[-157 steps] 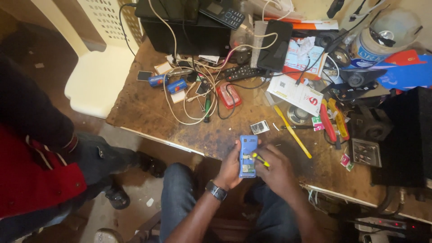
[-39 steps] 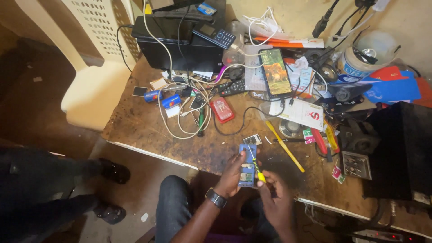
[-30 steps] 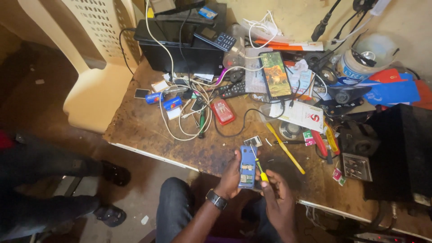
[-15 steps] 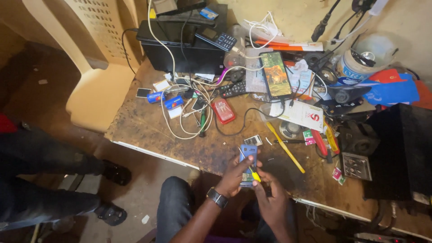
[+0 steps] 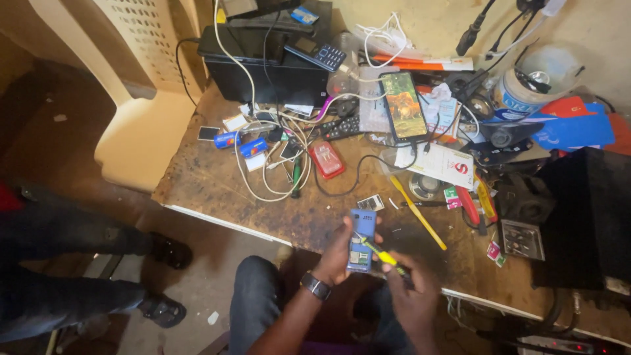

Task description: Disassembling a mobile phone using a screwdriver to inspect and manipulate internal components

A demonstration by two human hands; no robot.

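Observation:
My left hand, with a dark wristwatch on its wrist, holds a small blue phone upright at the near edge of the worn wooden workbench; the phone's back is open and its insides show. A yellow-handled screwdriver is gripped in my right hand, and its tip rests on the phone's lower half. Both hands are close together just above my lap.
The bench holds tangled cables, a red phone, a lit smartphone, a yellow tool, a black box and a white tub. A cream plastic chair stands left. Another person's legs and shoes are at far left.
The hands stay on the blue phone; the screwdriver tip has shifted slightly lower on it. The other person's legs at left moved closer. The view tilted slightly.

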